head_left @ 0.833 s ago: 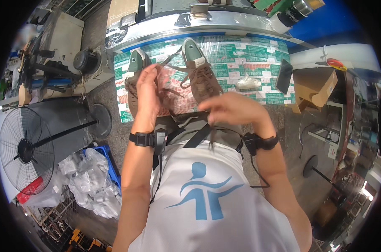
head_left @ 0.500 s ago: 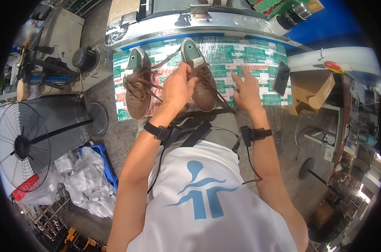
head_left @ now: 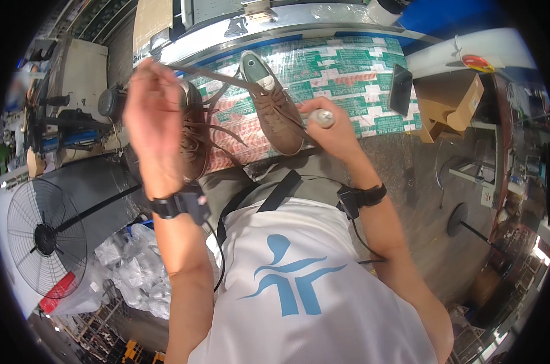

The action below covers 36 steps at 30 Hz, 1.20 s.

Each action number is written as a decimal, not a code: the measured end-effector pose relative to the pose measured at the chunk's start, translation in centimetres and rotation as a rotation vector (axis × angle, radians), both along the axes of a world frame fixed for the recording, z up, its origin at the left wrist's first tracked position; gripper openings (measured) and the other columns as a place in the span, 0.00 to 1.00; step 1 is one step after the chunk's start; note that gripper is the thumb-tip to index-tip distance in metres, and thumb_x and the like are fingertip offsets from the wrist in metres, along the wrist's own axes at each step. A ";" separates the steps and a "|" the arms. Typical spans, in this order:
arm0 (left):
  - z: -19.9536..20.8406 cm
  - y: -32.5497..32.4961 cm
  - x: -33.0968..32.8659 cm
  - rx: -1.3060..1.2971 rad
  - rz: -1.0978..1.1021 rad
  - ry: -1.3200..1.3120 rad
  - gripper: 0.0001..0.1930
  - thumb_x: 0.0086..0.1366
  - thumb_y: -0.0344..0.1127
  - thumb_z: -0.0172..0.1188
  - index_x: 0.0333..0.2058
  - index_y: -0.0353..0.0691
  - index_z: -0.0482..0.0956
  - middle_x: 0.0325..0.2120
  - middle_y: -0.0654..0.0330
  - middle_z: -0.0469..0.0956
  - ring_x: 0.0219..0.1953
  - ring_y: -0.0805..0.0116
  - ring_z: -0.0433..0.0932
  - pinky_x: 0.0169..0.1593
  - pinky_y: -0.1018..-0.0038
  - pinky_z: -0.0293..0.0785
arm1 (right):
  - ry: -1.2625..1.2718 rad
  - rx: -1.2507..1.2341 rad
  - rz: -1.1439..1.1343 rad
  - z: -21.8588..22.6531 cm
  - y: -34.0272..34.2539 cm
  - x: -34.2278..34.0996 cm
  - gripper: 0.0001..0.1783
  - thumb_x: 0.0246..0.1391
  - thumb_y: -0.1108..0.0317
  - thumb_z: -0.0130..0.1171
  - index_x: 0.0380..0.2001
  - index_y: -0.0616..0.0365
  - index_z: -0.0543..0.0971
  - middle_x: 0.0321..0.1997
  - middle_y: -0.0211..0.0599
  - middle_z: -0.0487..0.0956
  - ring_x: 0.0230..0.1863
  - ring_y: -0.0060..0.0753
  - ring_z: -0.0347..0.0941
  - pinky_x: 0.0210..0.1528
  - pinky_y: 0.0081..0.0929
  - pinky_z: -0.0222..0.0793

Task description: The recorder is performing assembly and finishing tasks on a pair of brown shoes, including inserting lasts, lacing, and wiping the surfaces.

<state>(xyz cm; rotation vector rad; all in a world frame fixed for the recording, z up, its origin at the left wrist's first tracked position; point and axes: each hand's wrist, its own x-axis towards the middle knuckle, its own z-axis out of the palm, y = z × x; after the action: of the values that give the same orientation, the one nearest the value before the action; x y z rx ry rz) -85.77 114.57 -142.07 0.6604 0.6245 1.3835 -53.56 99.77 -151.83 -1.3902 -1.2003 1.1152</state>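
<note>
A brown low lace-up shoe [head_left: 276, 115] with a green insole lies at the middle of the taped tabletop [head_left: 342, 79], toe toward me. Its brown shoelace [head_left: 217, 75] stretches left from the lacing to my raised left hand [head_left: 154, 121], which is blurred but closed on the lace end. My right hand [head_left: 337, 130] is closed round a tool with a pale, round-ended handle [head_left: 321, 118], beside the shoe's right side; the tool's working end is hard to make out. A second brown shoe [head_left: 193, 145], laces loose, lies partly behind my left hand and forearm.
A black phone [head_left: 400, 90] lies at the table's right end, near an open cardboard box [head_left: 451, 109]. A metal rail [head_left: 311, 18] runs along the far edge. To the left stand a black fan [head_left: 44, 239] and clear plastic bags [head_left: 135, 267].
My left hand has moved from the middle shoe up and left, drawing the lace out taut. My right hand has come left to that shoe, the tool's handle now pointing upward.
</note>
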 end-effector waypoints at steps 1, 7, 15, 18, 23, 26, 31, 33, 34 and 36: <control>0.1 1.2 -0.9 0.010 0.173 0.158 0.26 0.77 0.31 0.60 0.69 0.28 0.67 0.57 0.47 0.80 0.57 0.55 0.83 0.59 0.62 0.85 | -0.003 -0.019 0.038 0.6 0.3 -0.6 0.13 0.55 0.75 0.64 0.44 0.59 0.84 0.47 0.34 0.87 0.46 0.28 0.82 0.51 0.29 0.77; -4.7 -0.9 0.5 0.271 0.247 1.199 0.30 0.73 0.27 0.65 0.72 0.36 0.71 0.67 0.51 0.77 0.66 0.58 0.78 0.68 0.64 0.76 | -0.267 0.117 0.082 -0.3 0.7 -2.2 0.13 0.52 0.76 0.64 0.42 0.56 0.83 0.52 0.42 0.85 0.52 0.49 0.82 0.56 0.39 0.76; -10.3 -6.7 8.9 0.341 -0.107 1.228 0.16 0.63 0.24 0.75 0.49 0.39 0.88 0.41 0.61 0.86 0.40 0.67 0.84 0.47 0.69 0.81 | -0.563 0.222 0.192 0.4 1.0 -3.9 0.15 0.49 0.76 0.67 0.42 0.54 0.82 0.45 0.40 0.84 0.46 0.51 0.82 0.49 0.41 0.77; -10.7 -7.0 10.0 0.306 -0.019 1.315 0.16 0.60 0.24 0.77 0.47 0.40 0.87 0.40 0.59 0.85 0.41 0.61 0.84 0.49 0.65 0.81 | -0.209 0.179 0.051 -1.2 1.0 -5.0 0.14 0.53 0.77 0.69 0.44 0.56 0.82 0.47 0.39 0.87 0.44 0.40 0.84 0.47 0.33 0.79; -10.9 -6.5 10.5 0.409 0.063 1.337 0.16 0.61 0.23 0.78 0.46 0.36 0.85 0.40 0.57 0.85 0.41 0.62 0.86 0.48 0.68 0.82 | 0.917 0.003 -0.143 -0.3 3.5 -4.5 0.08 0.66 0.77 0.66 0.47 0.60 0.82 0.60 0.45 0.87 0.48 0.24 0.84 0.50 0.24 0.82; -10.5 -6.4 10.6 0.413 0.061 1.343 0.14 0.62 0.24 0.78 0.45 0.37 0.86 0.38 0.57 0.84 0.38 0.61 0.85 0.46 0.67 0.81 | 0.967 0.116 -0.157 0.5 4.0 -2.6 0.08 0.67 0.77 0.64 0.47 0.57 0.82 0.62 0.49 0.85 0.48 0.26 0.84 0.50 0.27 0.84; -9.1 -5.7 10.6 0.440 -0.093 1.504 0.11 0.62 0.29 0.78 0.42 0.43 0.87 0.32 0.60 0.81 0.35 0.59 0.82 0.41 0.64 0.78 | 0.767 0.249 -0.358 1.6 2.8 3.6 0.09 0.68 0.77 0.61 0.49 0.56 0.82 0.62 0.54 0.84 0.48 0.30 0.85 0.48 0.30 0.84; -8.7 -4.9 10.6 0.466 -0.132 1.510 0.11 0.62 0.30 0.77 0.42 0.44 0.87 0.31 0.60 0.80 0.35 0.59 0.82 0.40 0.63 0.77 | 0.760 0.298 -0.387 2.0 2.3 4.4 0.09 0.68 0.77 0.62 0.49 0.56 0.82 0.62 0.55 0.84 0.48 0.32 0.85 0.48 0.30 0.85; -8.7 -4.6 10.6 0.495 -0.169 1.519 0.11 0.62 0.31 0.77 0.42 0.44 0.87 0.31 0.61 0.80 0.34 0.59 0.81 0.39 0.63 0.77 | 0.762 0.344 -0.417 2.1 1.9 4.4 0.10 0.68 0.77 0.62 0.50 0.56 0.82 0.62 0.55 0.84 0.49 0.33 0.85 0.49 0.31 0.84; -9.7 -4.0 10.3 0.485 -0.142 1.498 0.09 0.62 0.29 0.77 0.40 0.43 0.87 0.31 0.60 0.81 0.33 0.59 0.80 0.39 0.64 0.77 | 0.765 0.393 -0.437 2.9 1.9 4.6 0.10 0.68 0.77 0.61 0.50 0.57 0.82 0.62 0.56 0.84 0.51 0.34 0.85 0.51 0.32 0.84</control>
<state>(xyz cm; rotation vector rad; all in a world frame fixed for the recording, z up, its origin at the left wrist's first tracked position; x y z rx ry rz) -75.51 110.54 -151.79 2.1256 1.3466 0.6825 -49.01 101.65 -148.94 -0.7474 -0.4849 0.8999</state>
